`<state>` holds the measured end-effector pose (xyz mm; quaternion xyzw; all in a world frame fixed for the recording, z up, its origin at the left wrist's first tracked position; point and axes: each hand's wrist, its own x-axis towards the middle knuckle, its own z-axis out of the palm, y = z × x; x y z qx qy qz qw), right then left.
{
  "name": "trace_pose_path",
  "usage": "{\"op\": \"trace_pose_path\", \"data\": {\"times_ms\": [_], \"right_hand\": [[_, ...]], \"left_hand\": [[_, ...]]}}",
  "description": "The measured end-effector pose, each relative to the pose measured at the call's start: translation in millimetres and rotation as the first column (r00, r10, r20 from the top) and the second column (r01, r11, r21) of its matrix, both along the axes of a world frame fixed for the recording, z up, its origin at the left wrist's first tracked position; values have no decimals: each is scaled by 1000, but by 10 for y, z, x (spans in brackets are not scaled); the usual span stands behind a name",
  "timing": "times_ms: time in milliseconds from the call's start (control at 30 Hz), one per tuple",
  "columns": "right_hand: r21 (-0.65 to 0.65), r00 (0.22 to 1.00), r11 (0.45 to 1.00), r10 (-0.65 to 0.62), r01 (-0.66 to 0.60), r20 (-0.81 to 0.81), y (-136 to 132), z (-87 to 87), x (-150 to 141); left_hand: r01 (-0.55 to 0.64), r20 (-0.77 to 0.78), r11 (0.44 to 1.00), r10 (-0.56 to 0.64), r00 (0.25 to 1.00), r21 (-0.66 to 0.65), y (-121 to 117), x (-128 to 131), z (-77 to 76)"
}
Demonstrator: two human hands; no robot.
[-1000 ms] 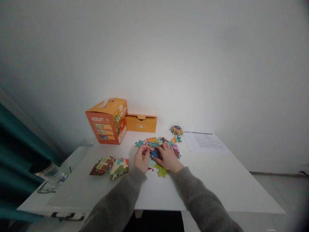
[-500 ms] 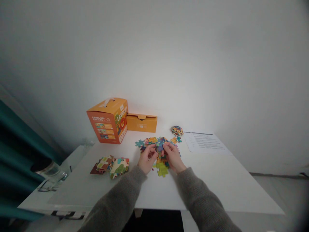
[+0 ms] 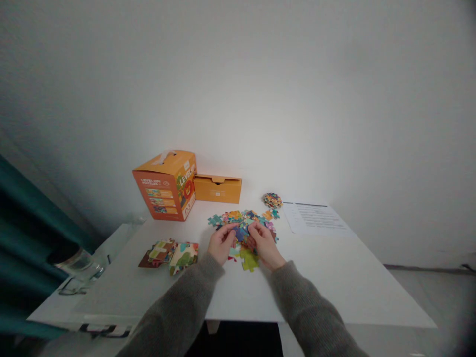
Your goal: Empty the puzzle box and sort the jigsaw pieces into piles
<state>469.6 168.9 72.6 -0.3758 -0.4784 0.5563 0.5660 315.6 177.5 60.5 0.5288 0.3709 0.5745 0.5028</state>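
Note:
Between my two hands, above the pile, is a dark blue puzzle piece (image 3: 241, 234); whether it is one piece or two joined cannot be made out. My left hand (image 3: 222, 243) pinches its left side with thumb and forefinger. On its right side, my right hand (image 3: 265, 244) has thumb and fingertips closed. Under and behind the hands spreads a heap of colourful puzzle pieces (image 3: 235, 215), partly hidden by them. A yellow-green piece (image 3: 250, 260) lies at the heap's near edge, close to my right hand.
An orange puzzle box (image 3: 163, 183) and a smaller orange box (image 3: 218, 190) stand by the wall. Stacked picture pieces (image 3: 184, 257) lie at left. A round pile of pieces (image 3: 272, 200) and a printed sheet (image 3: 316, 218) are at back right. A glass jar (image 3: 80, 260) is far left.
My left hand has moved slightly left and its fingers now meet the blue piece's edge. The blue piece has come lower and nearer, between both hands.

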Motion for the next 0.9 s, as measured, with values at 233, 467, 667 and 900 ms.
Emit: {"op": "trace_pose_path", "data": {"times_ms": [233, 467, 667, 900], "right_hand": [[-85, 999, 996, 28, -31, -33, -13, 20, 17], [-53, 997, 996, 69, -70, -17, -24, 36, 3], [-7, 984, 999, 47, -47, 169, -35, 26, 33], [28, 970, 999, 11, -18, 242, -18, 3, 50]], "left_hand": [[10, 187, 999, -1, 982, -52, 45, 3, -47], [19, -39, 999, -20, 999, -42, 10, 13, -1], [-83, -224, 989, 109, 968, 123, -50, 18, -70], [-63, -508, 943, 231, 830, 327, -382, -416, 184]]}}
